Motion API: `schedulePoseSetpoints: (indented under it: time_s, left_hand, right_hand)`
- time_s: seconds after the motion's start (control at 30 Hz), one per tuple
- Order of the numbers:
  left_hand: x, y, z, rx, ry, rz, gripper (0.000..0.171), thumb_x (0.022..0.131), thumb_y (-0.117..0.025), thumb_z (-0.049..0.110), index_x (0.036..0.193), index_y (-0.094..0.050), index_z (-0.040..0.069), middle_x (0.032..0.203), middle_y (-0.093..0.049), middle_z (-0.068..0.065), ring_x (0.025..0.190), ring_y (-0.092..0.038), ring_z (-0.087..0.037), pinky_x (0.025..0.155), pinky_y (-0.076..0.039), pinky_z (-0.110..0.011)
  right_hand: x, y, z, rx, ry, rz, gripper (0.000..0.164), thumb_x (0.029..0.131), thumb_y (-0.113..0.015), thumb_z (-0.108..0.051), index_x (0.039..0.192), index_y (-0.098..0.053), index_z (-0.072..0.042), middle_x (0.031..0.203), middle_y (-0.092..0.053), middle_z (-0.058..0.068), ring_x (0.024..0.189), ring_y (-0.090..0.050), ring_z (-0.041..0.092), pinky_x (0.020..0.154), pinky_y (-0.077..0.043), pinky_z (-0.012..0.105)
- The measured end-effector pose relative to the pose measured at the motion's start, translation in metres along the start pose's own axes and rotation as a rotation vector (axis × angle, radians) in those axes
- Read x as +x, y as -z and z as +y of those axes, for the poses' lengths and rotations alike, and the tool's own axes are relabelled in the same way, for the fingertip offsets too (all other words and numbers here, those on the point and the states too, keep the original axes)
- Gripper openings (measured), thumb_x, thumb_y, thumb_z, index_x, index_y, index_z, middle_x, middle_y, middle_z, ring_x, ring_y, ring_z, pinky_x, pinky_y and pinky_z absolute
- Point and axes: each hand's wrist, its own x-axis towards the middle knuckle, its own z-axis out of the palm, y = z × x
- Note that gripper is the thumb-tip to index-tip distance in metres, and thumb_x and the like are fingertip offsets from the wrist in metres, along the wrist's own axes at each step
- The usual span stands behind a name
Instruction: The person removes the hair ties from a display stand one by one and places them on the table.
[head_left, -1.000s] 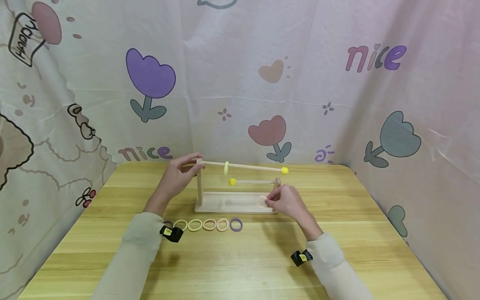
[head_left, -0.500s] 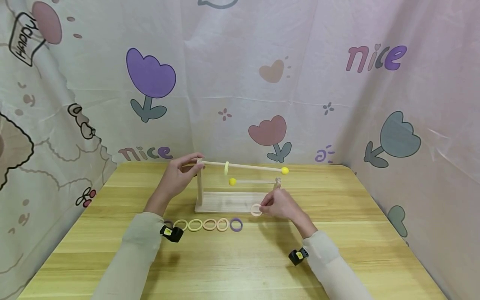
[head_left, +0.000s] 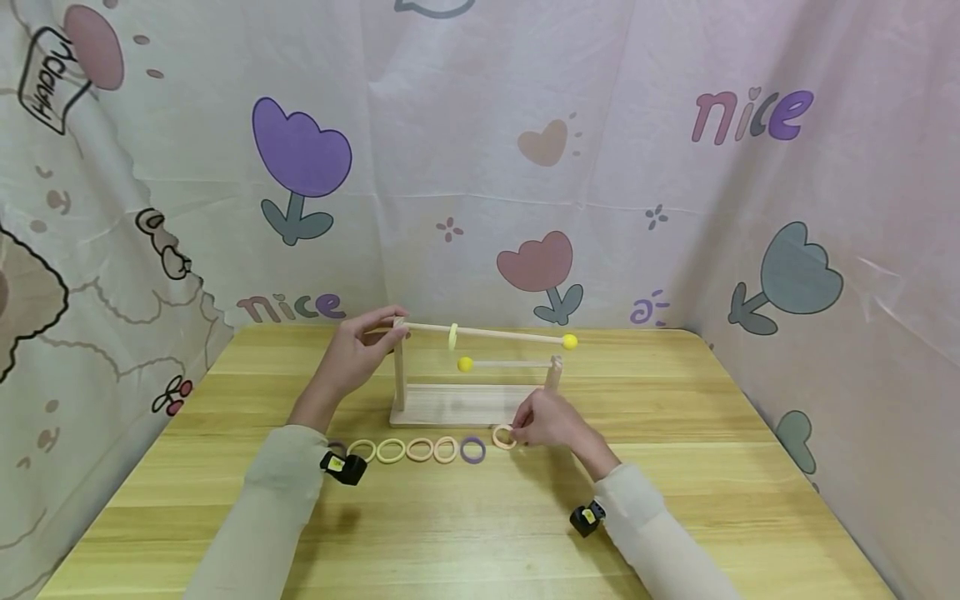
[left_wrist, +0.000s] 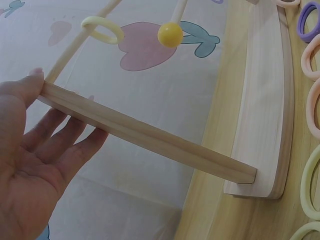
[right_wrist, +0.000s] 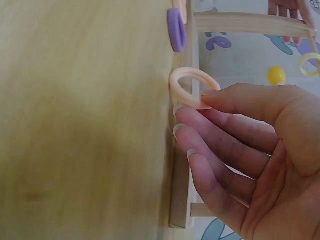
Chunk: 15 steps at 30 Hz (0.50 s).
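Between thumb and forefinger my right hand (head_left: 550, 421) pinches a pale peach ring (right_wrist: 181, 90), at the front right of the wooden stand's base (head_left: 457, 406). My left hand (head_left: 358, 346) grips the top of the stand's tall left post (left_wrist: 150, 131), thumb on one side and fingers on the other. From that post a long rod (head_left: 510, 335) runs right to a yellow ball end (head_left: 570, 342), with a pale yellow ring (head_left: 452, 337) hanging on it. A shorter rod (head_left: 510, 363) points left from the short right post (head_left: 553, 375), tipped by another yellow ball (head_left: 465, 364).
In front of the stand several rings lie in a row on the wooden table (head_left: 450, 533): a purple ring (head_left: 472, 450) at the right end, then peach rings (head_left: 446, 450) and yellow rings (head_left: 390, 451). A dark ring at the left is partly hidden by the left wrist camera (head_left: 343, 467).
My right hand has brought the peach ring from beside the short post down and left, toward the right end of the row. The left hand stays on the tall post.
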Motion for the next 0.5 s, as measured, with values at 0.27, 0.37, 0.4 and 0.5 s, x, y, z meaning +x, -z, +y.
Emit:
schedulePoseSetpoints:
  time_s: [0.27, 0.37, 0.4, 0.5]
  left_hand:
    - [0.0016, 0.0, -0.0029, -0.007, 0.003, -0.001, 0.034, 0.102, -0.067, 0.031, 0.131, -0.068, 0.013, 0.126, -0.071, -0.013, 0.114, -0.071, -0.03, 0.092, -0.058, -0.018]
    - [0.0016, 0.0002, -0.0035, -0.009, 0.004, -0.001, 0.034, 0.102, -0.066, 0.031, 0.131, -0.068, 0.013, 0.125, -0.071, -0.014, 0.114, -0.071, -0.03, 0.092, -0.058, -0.016]
    - [0.0015, 0.0001, -0.0037, -0.008, 0.003, -0.001, 0.034, 0.102, -0.066, 0.031, 0.131, -0.068, 0.013, 0.126, -0.071, -0.014, 0.114, -0.071, -0.03, 0.092, -0.058, -0.016]
    - [0.001, 0.0002, -0.0032, -0.004, 0.006, -0.001, 0.034, 0.102, -0.066, 0.031, 0.131, -0.068, 0.013, 0.126, -0.071, -0.014, 0.114, -0.071, -0.03, 0.093, -0.058, -0.018]
  right_hand:
    - [0.0002, -0.0053, 0.0007, -0.054, 0.017, 0.005, 0.012, 0.085, -0.083, -0.013, 0.074, -0.079, -0.013, 0.067, -0.074, -0.004, 0.054, -0.06, 0.004, 0.052, -0.049, 0.021]
    - [0.0007, -0.0064, 0.0009, -0.065, 0.024, 0.0, 0.012, 0.085, -0.083, -0.013, 0.074, -0.078, -0.013, 0.066, -0.073, -0.004, 0.054, -0.058, 0.004, 0.051, -0.047, 0.02]
    - [0.0005, -0.0065, 0.0006, -0.068, 0.025, -0.004, 0.012, 0.085, -0.083, -0.013, 0.074, -0.078, -0.013, 0.066, -0.073, -0.005, 0.053, -0.057, 0.005, 0.051, -0.047, 0.02]
    - [-0.0006, -0.0068, -0.0001, -0.074, 0.016, -0.018, 0.013, 0.084, -0.082, -0.013, 0.072, -0.078, -0.014, 0.064, -0.071, -0.006, 0.053, -0.055, 0.005, 0.05, -0.044, 0.019]
